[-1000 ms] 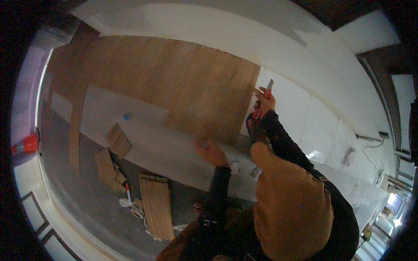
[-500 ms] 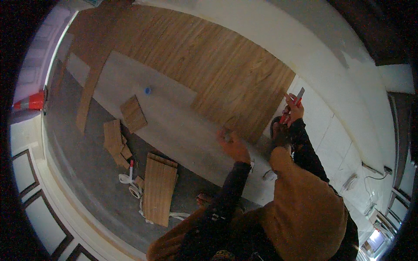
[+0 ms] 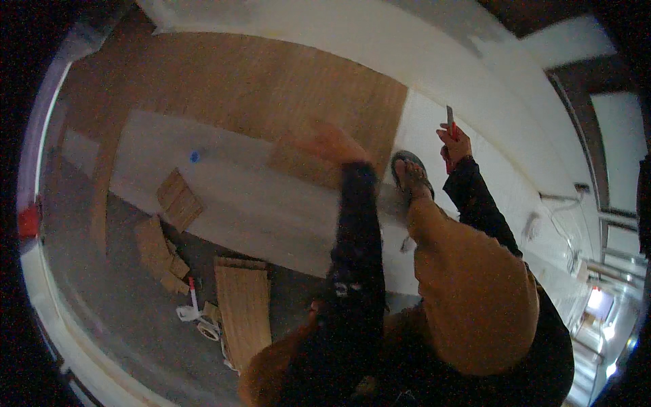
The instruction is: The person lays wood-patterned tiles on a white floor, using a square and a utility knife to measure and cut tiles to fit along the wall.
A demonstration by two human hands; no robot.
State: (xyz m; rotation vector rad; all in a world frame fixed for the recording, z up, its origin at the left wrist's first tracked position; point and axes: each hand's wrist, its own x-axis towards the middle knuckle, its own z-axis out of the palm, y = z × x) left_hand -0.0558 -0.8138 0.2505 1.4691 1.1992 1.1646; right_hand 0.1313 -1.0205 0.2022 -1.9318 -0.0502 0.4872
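Note:
My right hand [image 3: 460, 144] is closed around a red utility knife [image 3: 450, 122], its blade pointing up, over the pale sheet near the wall. Out over the laid wood-look planks [image 3: 258, 88] reaches my left hand [image 3: 329, 141], smeared by motion. Its fingers cannot be made out, nor whether they touch the planks or hold anything. My foot in a dark sandal [image 3: 412, 173] rests between the two hands, close to the planks' end.
Grey underlay [image 3: 224, 190] borders the planks, with a small blue roll-like item [image 3: 195, 157] on it. Loose plank pieces [image 3: 180, 200], a plank stack [image 3: 243, 305] and white tape rolls [image 3: 207, 330] lie at the left. A red cone [image 3: 28, 222] stands at the far left edge.
My left hand has moved up and left, from the planks' near edge to over them. The knife stays in my right hand, now held more upright. The whole view has shifted and turned.

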